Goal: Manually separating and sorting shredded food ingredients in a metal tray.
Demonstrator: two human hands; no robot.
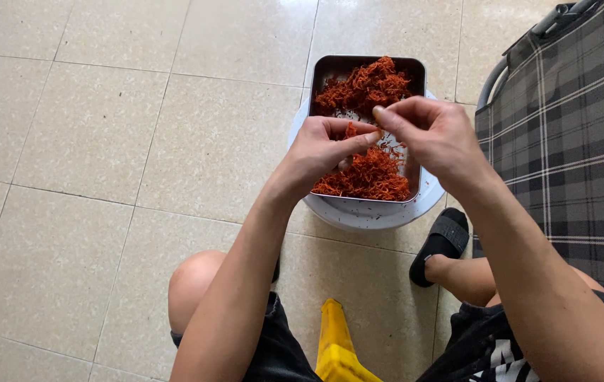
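Observation:
A rectangular metal tray holds two heaps of thin orange-red dried strands, one at the far end and one at the near end. The tray rests on a round white base on the tiled floor. My left hand hovers over the near heap and pinches a small tuft of strands between thumb and fingers. My right hand meets it from the right, with thumb and forefinger closed at the same tuft.
A plaid fabric chair with a metal frame stands at the right. My foot in a black slide sandal is beside the white base. A yellow plastic object sits between my knees. Beige floor tiles lie to the left.

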